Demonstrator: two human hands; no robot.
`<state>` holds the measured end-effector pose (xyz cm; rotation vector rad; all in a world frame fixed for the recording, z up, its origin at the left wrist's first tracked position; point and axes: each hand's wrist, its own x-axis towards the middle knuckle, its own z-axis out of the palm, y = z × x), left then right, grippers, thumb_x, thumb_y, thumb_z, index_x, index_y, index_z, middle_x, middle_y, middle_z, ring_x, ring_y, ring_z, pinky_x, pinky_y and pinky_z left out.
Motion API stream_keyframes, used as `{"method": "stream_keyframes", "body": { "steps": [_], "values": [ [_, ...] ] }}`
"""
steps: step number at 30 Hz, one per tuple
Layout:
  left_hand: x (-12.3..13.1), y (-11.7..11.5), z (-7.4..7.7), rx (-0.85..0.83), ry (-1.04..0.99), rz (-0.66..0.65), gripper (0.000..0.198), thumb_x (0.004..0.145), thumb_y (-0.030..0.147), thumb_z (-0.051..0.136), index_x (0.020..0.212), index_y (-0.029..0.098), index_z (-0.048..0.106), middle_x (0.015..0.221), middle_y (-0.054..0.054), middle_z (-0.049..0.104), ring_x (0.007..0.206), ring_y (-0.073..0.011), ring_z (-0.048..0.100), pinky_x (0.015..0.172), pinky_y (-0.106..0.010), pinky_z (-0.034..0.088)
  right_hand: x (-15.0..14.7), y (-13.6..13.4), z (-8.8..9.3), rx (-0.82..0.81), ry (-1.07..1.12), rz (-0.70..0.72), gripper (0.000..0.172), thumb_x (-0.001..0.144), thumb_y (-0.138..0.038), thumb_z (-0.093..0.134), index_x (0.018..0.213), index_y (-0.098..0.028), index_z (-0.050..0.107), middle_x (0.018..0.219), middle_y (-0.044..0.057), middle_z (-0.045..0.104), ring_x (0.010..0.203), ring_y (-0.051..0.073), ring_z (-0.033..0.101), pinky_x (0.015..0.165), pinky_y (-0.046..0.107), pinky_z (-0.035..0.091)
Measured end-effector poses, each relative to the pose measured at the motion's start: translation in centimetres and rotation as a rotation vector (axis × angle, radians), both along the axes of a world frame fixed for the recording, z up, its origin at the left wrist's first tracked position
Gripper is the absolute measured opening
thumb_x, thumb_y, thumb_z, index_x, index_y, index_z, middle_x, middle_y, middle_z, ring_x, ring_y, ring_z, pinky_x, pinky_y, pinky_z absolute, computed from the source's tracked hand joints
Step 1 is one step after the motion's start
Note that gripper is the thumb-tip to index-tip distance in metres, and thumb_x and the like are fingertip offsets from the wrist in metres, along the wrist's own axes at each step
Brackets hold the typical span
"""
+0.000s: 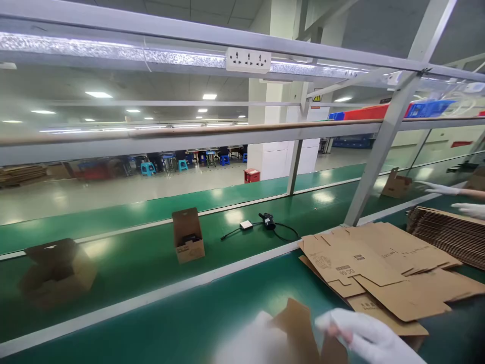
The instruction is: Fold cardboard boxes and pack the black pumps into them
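At the bottom edge a brown cardboard box [297, 328] is partly in view, its flap standing up between my hands. My right hand [366, 331], in a white glove with bare fingertips showing, has its fingers bent and pinched at the box's right side. On the other side, my left hand [246, 339] is a white smear of motion against the cardboard; its fingers cannot be made out. Flat printed cardboard blanks [382, 258] lie overlapping to the right of my right hand.
Beyond a pale rail, the green conveyor belt [144, 258] carries an open box [190, 248] holding a dark item, a blurred open box [56, 278], and a black adapter [268, 221] with cable. At right, another person's gloved hands [439, 188] are near stacked cardboard [447, 235]. A metal post [382, 136] rises between.
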<state>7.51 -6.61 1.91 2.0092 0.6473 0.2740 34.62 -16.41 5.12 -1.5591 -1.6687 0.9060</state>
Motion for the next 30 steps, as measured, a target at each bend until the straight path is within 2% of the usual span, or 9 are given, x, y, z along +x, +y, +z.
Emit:
{"method": "stream_keyframes", "body": {
  "steps": [2, 6, 8, 13, 19, 21, 23, 26, 30],
  "values": [
    [-0.3, -0.4, 0.7, 0.024, 0.005, -0.024, 0.039, 0.068, 0.057, 0.066, 0.093, 0.028, 0.067, 0.114, -0.003, 0.051, 0.102, -0.0272, 0.053, 0.096, -0.039, 0.041, 1.1, -0.1, -1.9, -0.081, 0.162, -0.130, 0.050, 0.083, -0.058, 0.054, 0.121, -0.026, 0.063, 0.131, 0.008, 0.057, 0.125, 0.030, 0.047, 0.109, 0.043, 0.034],
    [-0.7, -1.4, 2.2, 0.049, -0.002, -0.089, 0.037, 0.072, 0.052, 0.067, 0.099, 0.027, 0.064, 0.119, -0.004, 0.052, 0.105, -0.0277, 0.054, 0.096, -0.041, 0.042, -0.4, 0.5, -4.3, -0.257, 0.521, 0.198, 0.070, 0.083, -0.071, 0.042, 0.133, -0.023, 0.053, 0.133, 0.011, 0.054, 0.126, 0.031, 0.045, 0.110, 0.046, 0.031],
    [-0.8, -1.9, 3.0, 0.060, -0.013, -0.105, 0.036, 0.080, 0.047, 0.062, 0.107, 0.023, 0.061, 0.124, -0.006, 0.052, 0.107, -0.0260, 0.053, 0.094, -0.044, 0.044, -2.1, 1.2, -4.1, -0.275, 0.586, 0.312, 0.068, 0.082, -0.072, 0.042, 0.129, -0.025, 0.057, 0.125, 0.010, 0.060, 0.121, 0.032, 0.051, 0.106, 0.049, 0.037],
    [-1.5, -2.3, 4.8, 0.090, -0.064, -0.161, 0.033, 0.090, 0.037, 0.054, 0.118, 0.018, 0.055, 0.124, -0.009, 0.054, 0.107, -0.0223, 0.055, 0.091, -0.044, 0.049, -3.8, 2.8, -2.7, -0.298, 0.571, 0.413, 0.049, 0.079, -0.057, 0.062, 0.119, -0.029, 0.060, 0.112, 0.008, 0.066, 0.105, 0.027, 0.060, 0.090, 0.047, 0.049],
    [-1.5, -2.3, 6.1, 0.084, -0.101, -0.190, 0.033, 0.091, 0.037, 0.054, 0.118, 0.018, 0.055, 0.123, -0.009, 0.055, 0.105, -0.0219, 0.056, 0.090, -0.043, 0.050, -2.8, 3.4, -1.3, -0.447, 0.575, 0.647, 0.097, 0.041, -0.071, 0.079, 0.116, -0.012, 0.061, 0.113, 0.013, 0.062, 0.116, 0.036, 0.052, 0.095, 0.043, 0.042],
    [-1.3, -2.4, 6.1, 0.073, -0.105, -0.182, 0.033, 0.090, 0.038, 0.053, 0.117, 0.018, 0.055, 0.121, -0.009, 0.055, 0.104, -0.0215, 0.056, 0.090, -0.044, 0.049, -3.0, 4.0, -0.1, -0.512, 0.496, 0.740, 0.102, 0.045, -0.078, 0.072, 0.120, -0.010, 0.058, 0.116, 0.013, 0.060, 0.119, 0.034, 0.049, 0.095, 0.039, 0.041],
    [-1.1, -2.7, 5.9, 0.061, -0.103, -0.163, 0.036, 0.086, 0.044, 0.057, 0.112, 0.018, 0.056, 0.116, -0.008, 0.057, 0.102, -0.0219, 0.055, 0.090, -0.043, 0.046, -3.5, 4.7, 1.0, -0.500, 0.250, 0.757, 0.094, 0.051, -0.078, 0.069, 0.118, -0.012, 0.059, 0.110, 0.010, 0.062, 0.107, 0.030, 0.056, 0.087, 0.035, 0.045],
    [-1.0, -2.9, 5.4, 0.044, -0.090, -0.132, 0.049, 0.068, 0.053, 0.072, 0.102, 0.021, 0.058, 0.107, -0.005, 0.058, 0.097, -0.0236, 0.054, 0.091, -0.039, 0.043, -4.5, 5.1, 2.0, -0.435, -0.122, 0.709, 0.077, 0.052, -0.068, 0.075, 0.107, -0.016, 0.063, 0.093, 0.002, 0.064, 0.081, 0.023, 0.058, 0.071, 0.028, 0.045],
    [-0.9, -3.1, 5.0, 0.020, -0.064, -0.098, 0.059, 0.054, 0.054, 0.077, 0.099, 0.023, 0.057, 0.100, -0.003, 0.056, 0.088, -0.0230, 0.054, 0.088, -0.036, 0.042, -6.1, 4.1, 1.7, -0.414, -0.298, 0.609, 0.055, 0.054, -0.049, 0.076, 0.098, -0.020, 0.063, 0.076, -0.004, 0.061, 0.065, 0.016, 0.053, 0.059, 0.025, 0.039]
  ]
}}
